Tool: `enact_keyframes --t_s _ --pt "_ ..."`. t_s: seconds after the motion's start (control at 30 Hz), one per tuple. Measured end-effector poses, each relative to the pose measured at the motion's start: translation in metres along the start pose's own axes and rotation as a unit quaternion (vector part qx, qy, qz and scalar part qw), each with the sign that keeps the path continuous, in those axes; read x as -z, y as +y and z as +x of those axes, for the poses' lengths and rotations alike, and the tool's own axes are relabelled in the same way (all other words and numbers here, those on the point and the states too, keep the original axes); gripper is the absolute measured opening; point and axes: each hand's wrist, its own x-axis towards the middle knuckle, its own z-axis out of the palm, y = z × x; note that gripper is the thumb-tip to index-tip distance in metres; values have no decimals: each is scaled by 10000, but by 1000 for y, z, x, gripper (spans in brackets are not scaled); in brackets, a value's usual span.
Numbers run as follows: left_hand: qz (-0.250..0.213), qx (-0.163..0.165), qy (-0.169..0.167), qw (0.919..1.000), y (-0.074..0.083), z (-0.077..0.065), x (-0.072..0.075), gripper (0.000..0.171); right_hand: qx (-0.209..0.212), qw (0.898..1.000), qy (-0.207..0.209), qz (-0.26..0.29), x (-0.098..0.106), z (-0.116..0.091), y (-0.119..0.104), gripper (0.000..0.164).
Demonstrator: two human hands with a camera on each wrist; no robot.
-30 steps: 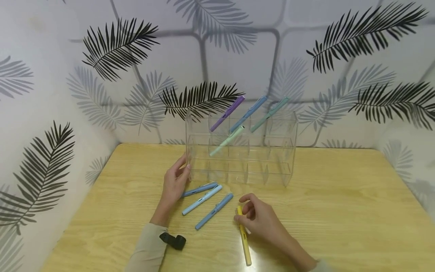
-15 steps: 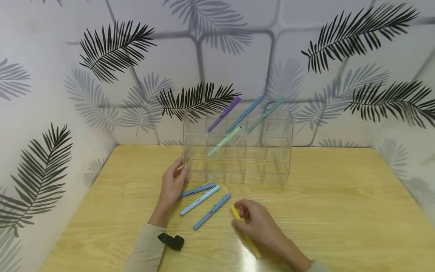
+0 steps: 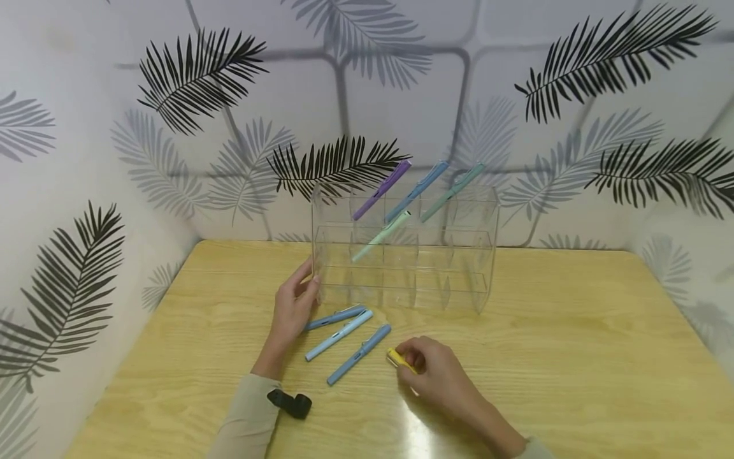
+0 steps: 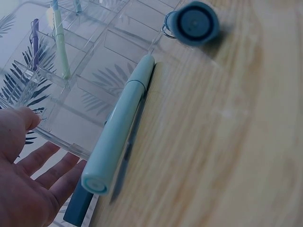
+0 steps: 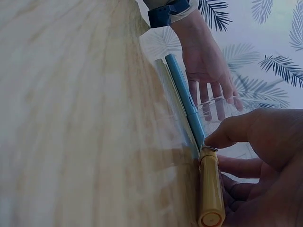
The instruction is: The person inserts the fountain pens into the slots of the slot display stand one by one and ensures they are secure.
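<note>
Though half hidden in head view, yellow pen (image 3: 400, 359) between pinching right fingers (image 3: 415, 343), left fingers (image 4: 59, 174) straight against rack (image 3: 401, 253).

A colourless, transparent rack (image 3: 432, 260) is shown with a violet pen (image 3: 382, 190), a mid-blue pen (image 3: 417, 192), a grey-green pen (image 3: 453, 192) and a pale mint pen (image 3: 381, 236). Against the honey-yellow wooden table (image 3: 573, 350), marked by fine streaked grain, are set a light blue pen (image 3: 339, 336), one dusky blue pen (image 3: 359, 355), another dusky blue pen (image 3: 337, 317) and a bright yellow pen (image 3: 397, 357). The whitish-grey wall (image 3: 401, 118) is patterned with black and grey palm fronds (image 3: 202, 80) and blurred grey lines. The left sleeve (image 3: 244, 414) is coloured beige, the wrist camera (image 3: 291, 405) black.
</note>
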Motion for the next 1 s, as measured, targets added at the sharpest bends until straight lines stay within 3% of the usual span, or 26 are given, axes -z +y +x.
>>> enact_keyframes --t_s 0.23,0.43,0.67,1.0 --pt "-15 24 40 10000 -2 -2 1 47 -186 9984 -98 517 4 1 -1 22" --pt "50 -20 58 10000 -3 -2 1 47 -349 9942 250 987 12 4 -4 22" --pt "53 -3 75 10000 -2 -3 0 47 -329 9815 506 1816 26 10 -6 20" --pt "16 19 39 10000 -2 -1 2 47 -147 9826 738 1699 41 15 -3 21"
